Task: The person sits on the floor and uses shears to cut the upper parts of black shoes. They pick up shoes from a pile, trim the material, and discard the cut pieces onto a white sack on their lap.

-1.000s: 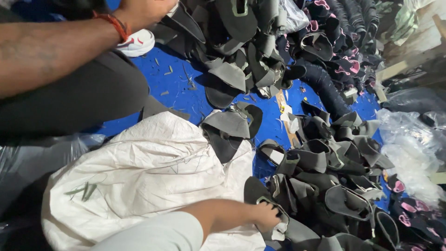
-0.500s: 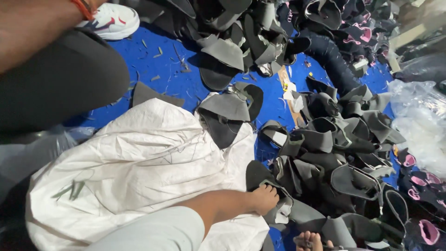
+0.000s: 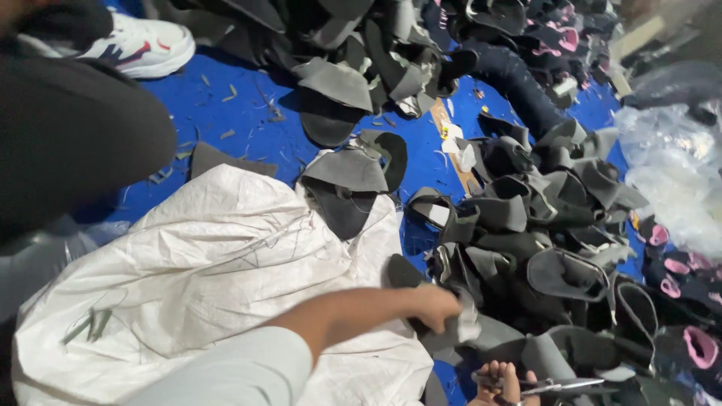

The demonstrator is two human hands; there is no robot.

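Observation:
My left hand (image 3: 435, 307) reaches out of a pale sleeve across a white woven sack (image 3: 203, 271). Its fingers are closed on a grey shoe-upper piece (image 3: 465, 325) at the near edge of a big pile of grey and black shoe uppers (image 3: 549, 225). Only the fingertips of my right hand (image 3: 500, 378) show at the bottom edge. They hold a pair of metal scissors (image 3: 560, 386) whose blades point right, just below the pile.
Another person's leg in black trousers (image 3: 68, 128) and a white sneaker (image 3: 139, 46) fill the top left. A blue mat (image 3: 248, 128) strewn with scraps lies under everything. Clear plastic bags (image 3: 673, 173) sit at the right, with pink-lined pieces (image 3: 696, 347) below them.
My left hand has closed on a grey piece at the pile's edge. My right hand with the scissors has come into view at the bottom. The other person's arm has left the view.

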